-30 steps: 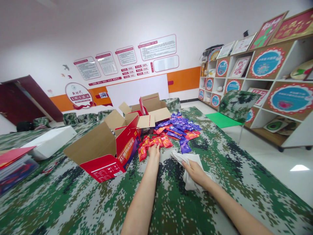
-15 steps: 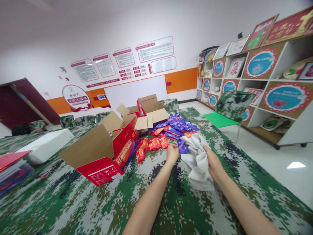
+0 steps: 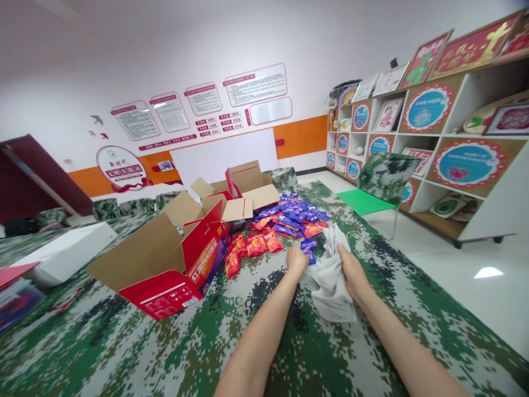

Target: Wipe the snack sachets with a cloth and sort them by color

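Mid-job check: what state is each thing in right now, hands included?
left hand: fingers curled at a purple packet; grip unclear
right hand: holding the grey cloth
grey cloth: crumpled, bunched
front red box: open, flaps spread
rear box: open, flaps spread
packet heap: loose, purple and red mixed
nearer red packets: grouped beside the front red box
green chair: upright, backrest covered

Before you, the crumpled light-grey cloth (image 3: 334, 292) looks soft and matt, with creased folds. The small flat purple sachets (image 3: 295, 210) and small flat red sachets (image 3: 257, 244) look to you like slick, shiny plastic film. On your open red rectangular cardboard box (image 3: 163, 293), the printed outside looks smooth, the brown inside matt. Your green camouflage-patterned fabric table cover (image 3: 173, 355) looks matt; the pale floor (image 3: 438, 286) shines, smooth and glossy.
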A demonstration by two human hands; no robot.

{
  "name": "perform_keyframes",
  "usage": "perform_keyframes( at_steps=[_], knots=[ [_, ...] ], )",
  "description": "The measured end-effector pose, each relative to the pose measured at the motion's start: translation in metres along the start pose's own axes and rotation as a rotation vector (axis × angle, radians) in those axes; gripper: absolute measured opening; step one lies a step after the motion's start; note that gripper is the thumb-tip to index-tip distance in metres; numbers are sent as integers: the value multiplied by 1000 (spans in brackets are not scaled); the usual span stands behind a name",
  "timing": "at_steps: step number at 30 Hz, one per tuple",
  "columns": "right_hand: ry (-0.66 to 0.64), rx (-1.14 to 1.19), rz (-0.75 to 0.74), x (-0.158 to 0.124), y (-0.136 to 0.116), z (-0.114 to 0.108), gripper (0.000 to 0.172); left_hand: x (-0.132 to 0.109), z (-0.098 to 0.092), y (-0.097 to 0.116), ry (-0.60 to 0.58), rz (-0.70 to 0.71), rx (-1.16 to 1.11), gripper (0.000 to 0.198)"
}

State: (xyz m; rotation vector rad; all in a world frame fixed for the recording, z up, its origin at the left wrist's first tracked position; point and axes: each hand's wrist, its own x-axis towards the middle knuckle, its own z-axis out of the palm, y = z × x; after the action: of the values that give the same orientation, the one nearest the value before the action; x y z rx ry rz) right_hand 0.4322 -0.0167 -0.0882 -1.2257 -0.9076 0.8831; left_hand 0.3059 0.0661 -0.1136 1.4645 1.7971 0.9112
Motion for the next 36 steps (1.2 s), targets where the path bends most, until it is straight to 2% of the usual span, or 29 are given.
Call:
perform_keyframes(
  at_steps=[3,7,9,11,13,15,17,20,23,25,27,29,31,32,34,36],
  knots=[
    [-7,-79,49,-4,-1,5,62,-13,0,-3,76,75,-114,30],
    [-76,-191,23,0,9,7,67,-22,1,-4,47,113,-183,21],
    [-113,-285,-31,3,18,8,65,-25,2,-4,36,127,-184,32],
    [-206,-380,-131,6,28,10,61,-26,3,-4,41,120,-160,42],
    [-325,-466,-254,8,38,12,56,-26,4,-3,42,96,-134,35],
    [-374,-543,-316,11,46,14,52,-23,4,-1,0,36,-154,23],
    [-292,-606,-283,15,50,12,51,-19,2,2,-75,-26,-203,22],
    [-97,-641,-203,16,46,6,54,-16,-1,2,-170,-53,-281,20],
    [-11,-572,-294,8,31,4,55,-25,-5,-1,-219,-27,-350,17],
    [-99,-525,-428,-1,21,8,53,-35,-8,-5,-238,39,-424,23],
    [-261,-534,-547,-9,16,16,50,-47,-10,-10,-256,160,-552,27],
    [-352,-562,-600,-13,18,23,46,-56,-13,-13,-291,242,-669,29],
    [-334,-561,-557,-10,23,24,45,-62,-18,-17,-302,240,-675,30],
    [-297,-558,-490,-6,26,22,46,-64,-21,-17,-300,222,-647,30],
    [-173,-545,-282,3,30,14,47,-66,-28,-18,-285,194,-622,30],
    [-40,-528,-97,10,29,5,49,-68,-36,-15,-289,173,-706,33]
  ],
)
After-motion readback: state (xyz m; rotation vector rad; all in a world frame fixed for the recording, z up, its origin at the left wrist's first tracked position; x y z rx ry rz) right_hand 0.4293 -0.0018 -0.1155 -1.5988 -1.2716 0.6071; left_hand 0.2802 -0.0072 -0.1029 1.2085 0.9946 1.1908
